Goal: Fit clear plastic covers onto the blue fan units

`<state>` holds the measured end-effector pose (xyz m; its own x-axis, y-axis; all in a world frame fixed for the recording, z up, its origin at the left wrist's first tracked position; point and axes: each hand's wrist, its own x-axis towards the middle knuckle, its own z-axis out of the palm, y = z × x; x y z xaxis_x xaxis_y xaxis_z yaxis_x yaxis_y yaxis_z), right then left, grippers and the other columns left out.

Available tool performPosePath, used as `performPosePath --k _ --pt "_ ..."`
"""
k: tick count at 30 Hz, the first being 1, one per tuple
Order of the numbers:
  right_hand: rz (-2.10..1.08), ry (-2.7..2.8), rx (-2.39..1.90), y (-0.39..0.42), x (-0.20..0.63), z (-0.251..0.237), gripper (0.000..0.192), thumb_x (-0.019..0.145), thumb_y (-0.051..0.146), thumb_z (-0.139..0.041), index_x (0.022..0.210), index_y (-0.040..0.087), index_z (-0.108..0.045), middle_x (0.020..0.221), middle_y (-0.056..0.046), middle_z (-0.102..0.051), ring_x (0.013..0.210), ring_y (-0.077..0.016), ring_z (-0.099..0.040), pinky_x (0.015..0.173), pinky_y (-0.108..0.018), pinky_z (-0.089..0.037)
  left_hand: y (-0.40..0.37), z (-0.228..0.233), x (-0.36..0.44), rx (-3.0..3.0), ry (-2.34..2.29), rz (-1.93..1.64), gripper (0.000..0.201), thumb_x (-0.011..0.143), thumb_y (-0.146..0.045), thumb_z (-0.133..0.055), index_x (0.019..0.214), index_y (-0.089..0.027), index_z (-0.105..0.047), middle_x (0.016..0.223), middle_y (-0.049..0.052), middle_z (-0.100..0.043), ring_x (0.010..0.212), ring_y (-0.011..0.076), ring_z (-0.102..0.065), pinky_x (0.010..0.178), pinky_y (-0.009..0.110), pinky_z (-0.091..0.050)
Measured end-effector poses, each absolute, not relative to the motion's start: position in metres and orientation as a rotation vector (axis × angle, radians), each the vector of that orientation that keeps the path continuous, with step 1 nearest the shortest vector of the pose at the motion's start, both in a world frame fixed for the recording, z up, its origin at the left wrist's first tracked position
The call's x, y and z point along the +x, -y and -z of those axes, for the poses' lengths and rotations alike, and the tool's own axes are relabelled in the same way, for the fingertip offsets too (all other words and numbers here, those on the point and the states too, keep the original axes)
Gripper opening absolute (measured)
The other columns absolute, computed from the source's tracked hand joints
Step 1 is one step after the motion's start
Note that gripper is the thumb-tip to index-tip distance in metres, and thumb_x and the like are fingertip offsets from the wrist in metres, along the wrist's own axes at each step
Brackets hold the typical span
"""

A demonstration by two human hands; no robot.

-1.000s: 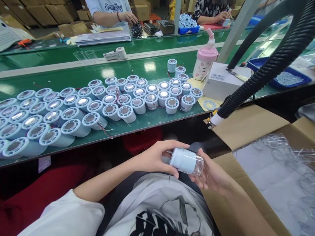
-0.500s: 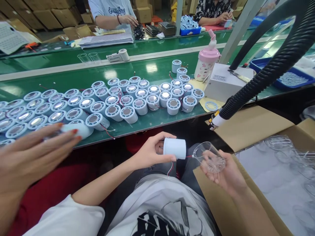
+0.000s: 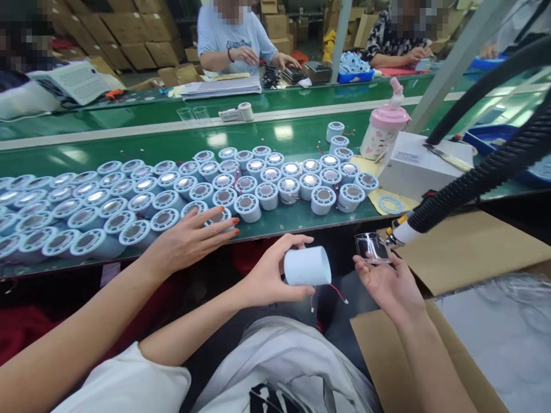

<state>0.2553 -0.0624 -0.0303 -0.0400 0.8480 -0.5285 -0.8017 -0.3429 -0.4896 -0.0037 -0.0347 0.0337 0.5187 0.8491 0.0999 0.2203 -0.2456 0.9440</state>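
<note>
Gripping a pale blue cylinder (image 3: 307, 265) at one end, left hand (image 3: 269, 274) holds it on its side over the lap, just below the near edge of the green bench (image 3: 301, 129). Thin red and white wires (image 3: 331, 291) dangle from the cylinder's underside. Right hand (image 3: 390, 284) sits just right of the cylinder, apart from it, palm up, fingers cupped under a clear plastic cup (image 3: 372, 248) whose rim faces the nozzle (image 3: 398, 233) of a black ribbed hose (image 3: 482, 175); cup and nozzle look to be touching or very nearly so.

On the bench above the cylinder, a packed field of matching blue-white cylinders (image 3: 241, 183) stands on end, metal discs up. A co-worker's hand (image 3: 189, 241) with orange nails lies flat on the front row, left of the held cylinder. Pink bottle (image 3: 383, 126) and white box (image 3: 419, 166) stand at the far right of that field. Open cardboard carton (image 3: 465, 252) lies right of the cup, below the hose.
</note>
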Motion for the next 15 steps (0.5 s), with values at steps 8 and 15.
performPosePath --k 8,15 --pt "-1.770 -0.103 -0.979 0.070 0.269 0.066 0.025 0.076 0.037 -0.056 0.089 0.019 -0.068 0.088 -0.012 -0.073 0.072 -0.0174 -0.068 0.064 -0.026 -0.061 -0.024 -0.059 -0.136 1.463 -1.807 -1.557 0.061 0.066 -0.051 -0.068 0.111 -0.012 -0.060 0.105 0.011 -0.067 0.092 0.0239 -0.064 0.080 0.031 -0.051" --pt "-1.847 0.154 -0.814 0.054 0.263 0.108 0.020 0.067 0.041 -0.064 0.074 0.021 -0.063 0.061 -0.001 -0.054 0.048 -0.0123 -0.048 0.043 -0.023 -0.048 -0.038 -0.085 -0.237 1.432 -2.427 -1.415 0.056 0.062 -0.048 -0.072 0.099 -0.009 -0.060 0.087 0.002 -0.060 0.104 0.0315 -0.055 0.095 0.041 -0.040"
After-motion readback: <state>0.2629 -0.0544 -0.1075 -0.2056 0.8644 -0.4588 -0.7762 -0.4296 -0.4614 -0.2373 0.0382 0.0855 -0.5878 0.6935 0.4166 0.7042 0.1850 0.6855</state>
